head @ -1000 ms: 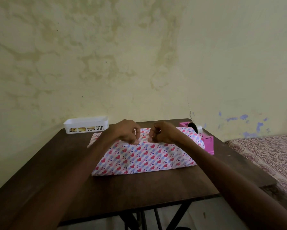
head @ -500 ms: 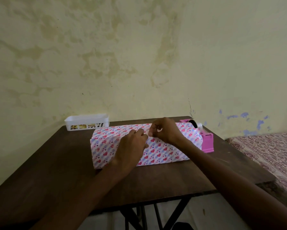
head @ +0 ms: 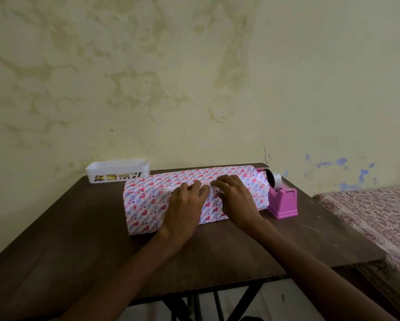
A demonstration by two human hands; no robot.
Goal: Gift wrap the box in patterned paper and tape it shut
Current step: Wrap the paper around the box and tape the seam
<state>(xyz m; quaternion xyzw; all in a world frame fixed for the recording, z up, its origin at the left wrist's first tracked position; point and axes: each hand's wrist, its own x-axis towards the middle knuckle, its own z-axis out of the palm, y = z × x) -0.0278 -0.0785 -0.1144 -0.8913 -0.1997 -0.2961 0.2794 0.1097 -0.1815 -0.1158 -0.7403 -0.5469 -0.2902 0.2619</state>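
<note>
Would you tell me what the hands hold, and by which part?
Nothing is gripped: left hand and right hand press the wrapped box along its top middle.

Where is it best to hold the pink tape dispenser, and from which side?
Probably grip the tape dispenser by its blocky lower body, coming from the right: the wrapped box crowds its left side, and the tape roll fills its rear top.

Under both hands, the white wrapping paper (head: 148, 200) shows red hearts and lilac stripes. Right of them stands a pink plastic tape dispenser (head: 283, 202); beyond the left hand, a white slotted plastic basket (head: 118, 170).
</note>
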